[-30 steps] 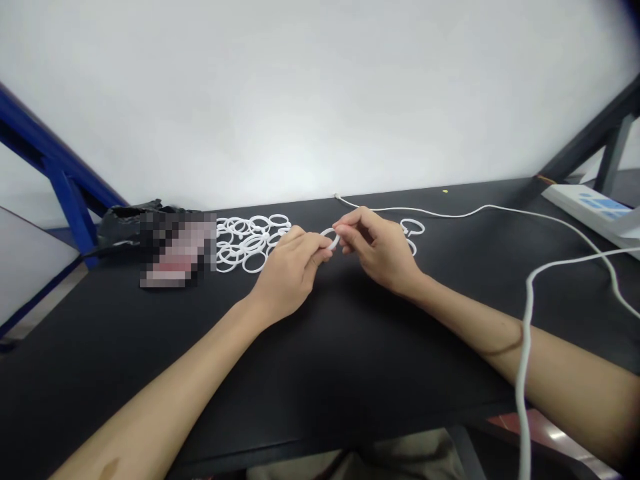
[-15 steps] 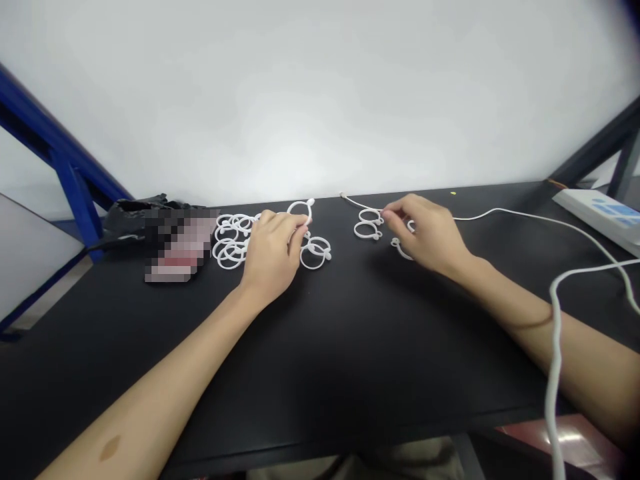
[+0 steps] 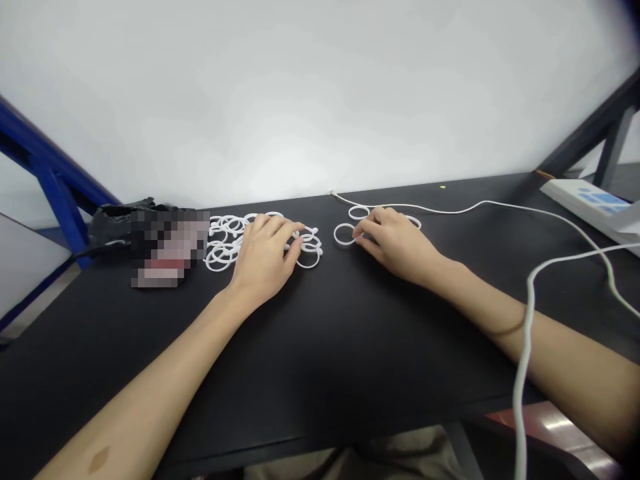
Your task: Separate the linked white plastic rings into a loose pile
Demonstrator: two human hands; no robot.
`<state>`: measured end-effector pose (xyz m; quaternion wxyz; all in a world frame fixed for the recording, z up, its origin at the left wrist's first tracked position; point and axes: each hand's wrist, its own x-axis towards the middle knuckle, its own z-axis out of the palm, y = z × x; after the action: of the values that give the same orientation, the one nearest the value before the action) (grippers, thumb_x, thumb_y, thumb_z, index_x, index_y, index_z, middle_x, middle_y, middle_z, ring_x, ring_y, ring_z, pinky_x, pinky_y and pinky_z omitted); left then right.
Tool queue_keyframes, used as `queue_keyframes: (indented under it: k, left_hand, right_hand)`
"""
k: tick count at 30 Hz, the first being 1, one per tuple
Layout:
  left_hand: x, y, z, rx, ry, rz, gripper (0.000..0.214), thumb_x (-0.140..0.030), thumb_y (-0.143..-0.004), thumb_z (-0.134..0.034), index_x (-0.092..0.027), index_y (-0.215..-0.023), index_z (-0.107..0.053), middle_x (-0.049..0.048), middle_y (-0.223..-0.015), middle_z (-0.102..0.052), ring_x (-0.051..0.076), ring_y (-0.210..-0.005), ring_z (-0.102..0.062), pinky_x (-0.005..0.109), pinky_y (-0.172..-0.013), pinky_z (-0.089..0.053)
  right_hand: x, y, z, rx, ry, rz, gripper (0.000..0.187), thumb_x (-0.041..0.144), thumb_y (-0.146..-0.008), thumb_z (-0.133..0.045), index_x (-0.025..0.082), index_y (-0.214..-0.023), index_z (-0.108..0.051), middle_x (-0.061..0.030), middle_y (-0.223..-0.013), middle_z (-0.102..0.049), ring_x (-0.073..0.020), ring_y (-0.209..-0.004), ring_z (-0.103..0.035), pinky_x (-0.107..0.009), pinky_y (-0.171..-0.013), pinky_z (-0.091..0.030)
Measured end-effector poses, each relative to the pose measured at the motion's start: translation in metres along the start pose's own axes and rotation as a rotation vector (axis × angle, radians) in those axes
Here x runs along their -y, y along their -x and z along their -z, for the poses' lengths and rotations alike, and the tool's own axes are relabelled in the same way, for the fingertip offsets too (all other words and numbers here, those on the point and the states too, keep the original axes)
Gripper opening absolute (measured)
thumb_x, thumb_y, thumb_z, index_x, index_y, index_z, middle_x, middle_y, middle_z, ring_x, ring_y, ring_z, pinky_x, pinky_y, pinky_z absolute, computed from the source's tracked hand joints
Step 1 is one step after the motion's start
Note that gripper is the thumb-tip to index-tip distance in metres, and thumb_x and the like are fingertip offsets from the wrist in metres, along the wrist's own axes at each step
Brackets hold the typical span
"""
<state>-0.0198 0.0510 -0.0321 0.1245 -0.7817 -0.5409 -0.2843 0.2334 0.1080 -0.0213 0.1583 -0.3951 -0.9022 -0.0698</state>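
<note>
A heap of white plastic rings [image 3: 225, 247] lies on the black table [image 3: 325, 347] left of centre. My left hand [image 3: 265, 257] rests palm down on the right side of that heap, fingers stretched over the rings and gripping none. My right hand [image 3: 395, 241] lies flat a little to the right, its fingertips touching a single white ring [image 3: 344, 234] that lies on the table. A second loose ring [image 3: 358, 213] sits just behind it, and another shows partly behind the right hand.
A thin white cable [image 3: 475, 207] runs along the back of the table to the right and loops down past my right forearm. A black bag [image 3: 115, 220] lies at the left, a white power strip [image 3: 595, 199] at the far right. Blue frame [image 3: 55, 187] stands left.
Both hands held one ring together in mid-air a second ago. They have since parted and dropped to the table, left onto the heap, right beside the loose rings.
</note>
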Motion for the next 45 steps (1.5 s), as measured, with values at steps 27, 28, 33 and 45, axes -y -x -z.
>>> queue_keyframes:
  k: [27,28,33,45]
  left_hand:
    - [-0.027,0.002,0.005,-0.124,0.192,-0.332,0.016,-0.024,-0.099,-0.055,-0.016,-0.097,-0.068,0.0066,-0.092,-0.074,0.02,-0.085,-0.056,0.037,-0.082,-0.049]
    - [-0.027,0.003,0.005,-0.125,0.193,-0.335,0.015,-0.024,-0.098,-0.055,-0.016,-0.097,-0.068,0.0065,-0.091,-0.074,0.02,-0.085,-0.056,0.037,-0.082,-0.049]
    - [-0.026,0.003,0.003,-0.122,0.181,-0.324,0.015,-0.022,-0.098,-0.055,-0.016,-0.096,-0.068,0.0057,-0.089,-0.074,0.02,-0.084,-0.057,0.037,-0.081,-0.049]
    - [-0.006,0.003,-0.004,-0.131,-0.071,-0.127,0.021,-0.018,-0.096,-0.053,-0.023,-0.103,-0.072,0.0055,-0.092,-0.076,0.026,-0.086,-0.053,0.043,-0.073,-0.042]
  right_hand:
    - [0.037,0.002,0.012,-0.354,-0.541,0.042,0.008,0.015,-0.092,-0.061,0.018,-0.093,-0.068,-0.0012,-0.089,-0.075,-0.0132,-0.075,-0.065,-0.027,-0.069,-0.049]
    - [0.037,0.002,0.012,-0.358,-0.531,0.043,0.009,0.014,-0.092,-0.061,0.019,-0.092,-0.068,-0.0008,-0.088,-0.075,-0.0129,-0.074,-0.065,-0.027,-0.069,-0.048]
    - [0.033,0.001,0.007,-0.297,-0.544,0.034,0.009,0.02,-0.094,-0.059,0.02,-0.096,-0.068,-0.0015,-0.093,-0.075,-0.0148,-0.079,-0.066,-0.028,-0.072,-0.051]
    - [-0.007,-0.012,-0.025,-0.081,0.182,-0.124,0.034,0.029,-0.097,-0.051,0.014,-0.121,-0.068,-0.017,-0.12,-0.068,-0.0358,-0.118,-0.054,-0.057,-0.102,-0.041]
